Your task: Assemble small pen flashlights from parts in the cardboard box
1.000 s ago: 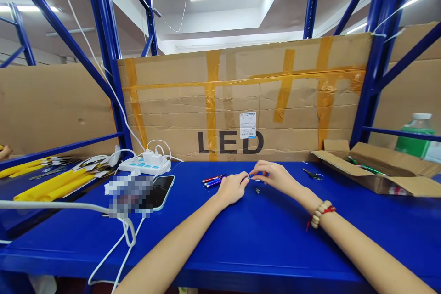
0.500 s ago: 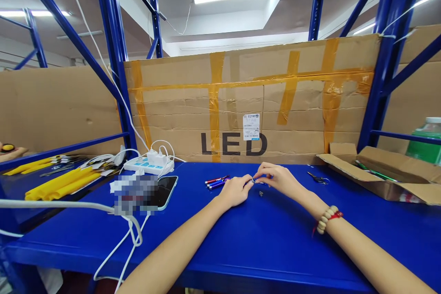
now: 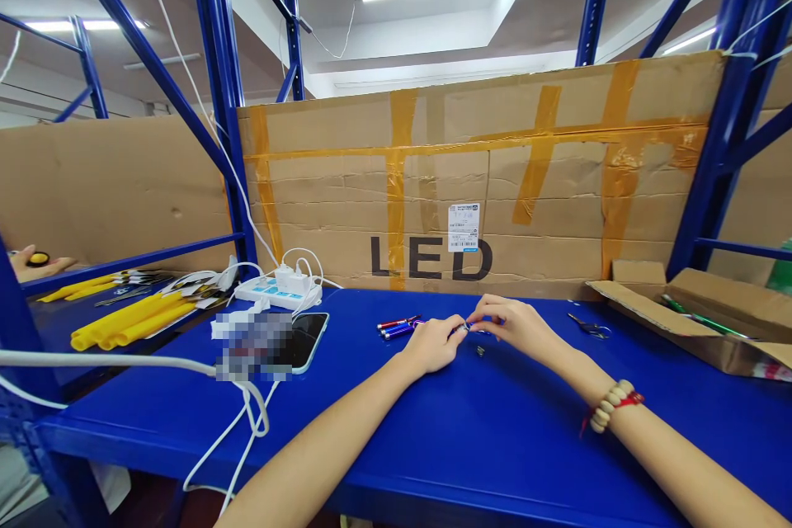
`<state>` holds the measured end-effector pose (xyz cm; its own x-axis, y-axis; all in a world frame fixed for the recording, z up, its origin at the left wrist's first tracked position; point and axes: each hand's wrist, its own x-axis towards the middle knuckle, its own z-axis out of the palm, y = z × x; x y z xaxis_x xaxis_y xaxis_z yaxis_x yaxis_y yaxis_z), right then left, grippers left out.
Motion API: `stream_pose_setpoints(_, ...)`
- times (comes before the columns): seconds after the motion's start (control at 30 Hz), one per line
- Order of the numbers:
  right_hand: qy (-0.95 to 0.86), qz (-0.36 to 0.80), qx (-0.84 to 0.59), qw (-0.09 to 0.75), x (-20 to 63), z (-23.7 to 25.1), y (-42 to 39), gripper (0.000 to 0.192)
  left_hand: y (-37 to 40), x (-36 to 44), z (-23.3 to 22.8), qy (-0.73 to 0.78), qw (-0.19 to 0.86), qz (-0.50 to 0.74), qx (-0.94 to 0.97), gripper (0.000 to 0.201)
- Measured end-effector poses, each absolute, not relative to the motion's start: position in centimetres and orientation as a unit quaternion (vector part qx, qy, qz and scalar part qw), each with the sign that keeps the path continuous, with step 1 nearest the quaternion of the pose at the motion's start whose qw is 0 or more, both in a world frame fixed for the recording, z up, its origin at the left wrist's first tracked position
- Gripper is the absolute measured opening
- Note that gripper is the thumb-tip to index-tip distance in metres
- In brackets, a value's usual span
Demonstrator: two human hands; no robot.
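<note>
Over the middle of the blue table, my left hand (image 3: 435, 344) and my right hand (image 3: 508, 320) meet with fingertips pinched close together. A small shiny metallic piece (image 3: 466, 327) shows between them; its kind is too small to make out, and my fingers hide most of it. Just left of my left hand lie a slim red metallic tube (image 3: 396, 322) and blue-purple metallic tubes (image 3: 398, 332), partly covered by that hand. A tiny dark metal part (image 3: 480, 351) rests on the table below my right fingers.
Left are a phone (image 3: 308, 344), a white power strip (image 3: 281, 290), loose cables and yellow tubes (image 3: 133, 326). Scissors (image 3: 589, 327) and an open cardboard box (image 3: 671, 319) lie right. A cardboard sheet (image 3: 346, 206) stands behind; another person's hand (image 3: 40, 266) shows far left.
The whole view has swung slightly left, so everything appears further right. Both hands keep nearly the same pinching pose around the small piece.
</note>
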<state>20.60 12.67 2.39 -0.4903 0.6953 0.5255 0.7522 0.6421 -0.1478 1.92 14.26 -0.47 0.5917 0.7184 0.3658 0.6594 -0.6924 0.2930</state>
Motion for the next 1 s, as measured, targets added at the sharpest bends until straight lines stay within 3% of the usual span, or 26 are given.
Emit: stream_pose_setpoints(1.0, -0.847, -0.037, -0.44, 0.297, 20.56, 2.15, 12.59, 0.027, 14.56, 1.96, -0.75, 0.381, 0.058, 0.22, 0.896, 0.028)
